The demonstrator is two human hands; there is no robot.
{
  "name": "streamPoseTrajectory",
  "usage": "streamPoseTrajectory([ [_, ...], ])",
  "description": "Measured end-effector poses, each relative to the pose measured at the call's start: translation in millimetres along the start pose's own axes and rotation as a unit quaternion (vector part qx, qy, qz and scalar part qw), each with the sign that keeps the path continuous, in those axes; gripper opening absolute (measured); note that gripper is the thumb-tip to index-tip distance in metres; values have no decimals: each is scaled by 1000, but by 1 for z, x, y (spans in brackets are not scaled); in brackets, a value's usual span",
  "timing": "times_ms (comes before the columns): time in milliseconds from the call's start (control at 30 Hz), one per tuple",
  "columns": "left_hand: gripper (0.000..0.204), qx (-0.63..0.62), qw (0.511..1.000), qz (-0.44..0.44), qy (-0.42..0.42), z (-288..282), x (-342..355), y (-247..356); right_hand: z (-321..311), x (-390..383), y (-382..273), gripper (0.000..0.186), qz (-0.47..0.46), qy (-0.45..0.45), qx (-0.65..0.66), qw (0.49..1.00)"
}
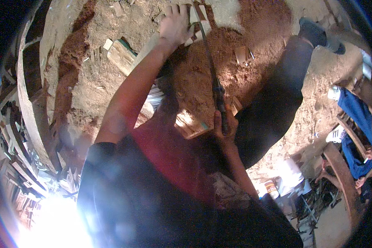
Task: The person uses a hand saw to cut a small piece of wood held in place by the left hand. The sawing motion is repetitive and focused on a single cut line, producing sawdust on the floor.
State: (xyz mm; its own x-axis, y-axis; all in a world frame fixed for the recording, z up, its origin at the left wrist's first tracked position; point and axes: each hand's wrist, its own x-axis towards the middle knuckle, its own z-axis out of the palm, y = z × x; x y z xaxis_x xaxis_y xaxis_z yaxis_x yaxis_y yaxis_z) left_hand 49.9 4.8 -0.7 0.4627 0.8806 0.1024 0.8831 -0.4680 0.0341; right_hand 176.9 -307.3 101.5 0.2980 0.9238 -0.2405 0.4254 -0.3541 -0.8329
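Observation:
My right hand is closed around the dark handle of a long, narrow file, which points away from me. The tool's far end lies against a small pale wooden piece. Beside that piece, my left hand presses down with bent fingers, its thumb toward the wood. What lies under the left palm is hidden. A pale wooden beam runs under my left forearm. Closer to my body, a wooden block rests partly behind my clothing.
Sawdust covers the ground, with a short timber block and offcuts. My leg stretches to the right. Another person in blue trousers sits at far right by a curved wooden piece. Scrap wood is piled at left.

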Motion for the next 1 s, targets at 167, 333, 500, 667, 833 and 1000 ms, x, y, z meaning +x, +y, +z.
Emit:
streamPoseTrajectory([
  [167,83,17,991,-21,-134,-9,9,5,16,106,-41,45,75,-56,26,995],
  [333,83,32,997,-48,-59,-7,5,10,7,58,23,45,-49,8,-85,995],
  [500,79,43,988,6,-147,-8,2,-13,-15,39,-10,44,-8,9,33,999],
  [667,80,-38,998,-12,-45,-3,11,14,-5,106,-23,39,26,40,33,998],
  [833,78,-51,996,-28,-70,-11,5,1,14,95,-7,28,34,41,74,996],
  [1000,73,-313,937,-146,49,13,-3,-25,19,85,-7,25,-5,37,49,998],
])
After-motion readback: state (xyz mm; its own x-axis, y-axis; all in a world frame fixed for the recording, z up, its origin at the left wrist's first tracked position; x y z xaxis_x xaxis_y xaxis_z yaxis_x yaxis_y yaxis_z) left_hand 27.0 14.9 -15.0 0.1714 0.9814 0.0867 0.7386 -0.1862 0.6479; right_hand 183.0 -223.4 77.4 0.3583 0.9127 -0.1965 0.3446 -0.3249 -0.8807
